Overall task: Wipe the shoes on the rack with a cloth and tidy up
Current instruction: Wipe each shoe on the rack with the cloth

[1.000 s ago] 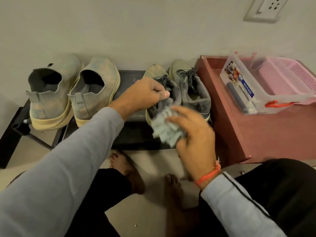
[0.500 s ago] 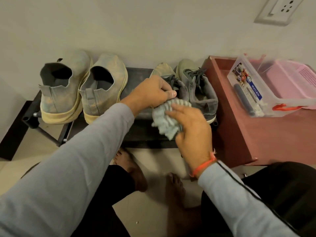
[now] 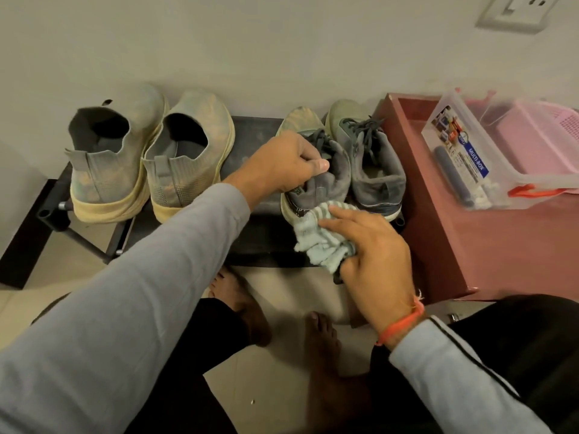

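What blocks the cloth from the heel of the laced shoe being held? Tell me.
Nothing visible does. The right hand already presses the cloth against the heel of the laced shoe, which the left hand grips by its collar.

Four shoes stand on the rack against the wall: a slip-on pair left, a laced pair right. Right of the rack, a cabinet carries a plastic box.

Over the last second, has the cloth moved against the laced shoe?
Yes. The cloth slid down off the collar to the heel of the laced shoe.
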